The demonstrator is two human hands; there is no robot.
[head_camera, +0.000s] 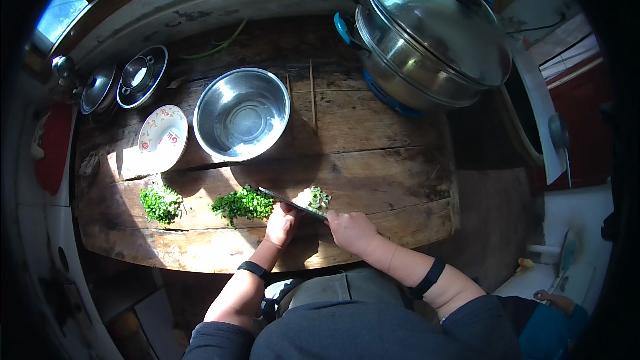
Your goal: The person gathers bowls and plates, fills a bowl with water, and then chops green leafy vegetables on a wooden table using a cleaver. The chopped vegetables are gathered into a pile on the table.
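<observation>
My right hand point(352, 232) grips the handle of a knife point(295, 202). Its blade points up and left over the wooden table point(380, 170). Close behind the blade, on the near side, is my left hand point(283, 222), fingers bent; the blade hides part of them, so I cannot tell what they hold. Pale green chopped pieces point(319, 198) lie just beyond the blade. To the left of my left hand spreads a heap of chopped green leaves point(243, 203). A second heap of chopped greens point(161, 203) sits farther left.
A steel bowl point(245, 115) and a patterned bowl point(162, 135) stand beyond the greens. Chopsticks point(313, 95) lie right of the steel bowl. A large lidded steamer pot point(420, 55) occupies the back right. At the lower right is another person's hand point(555, 301).
</observation>
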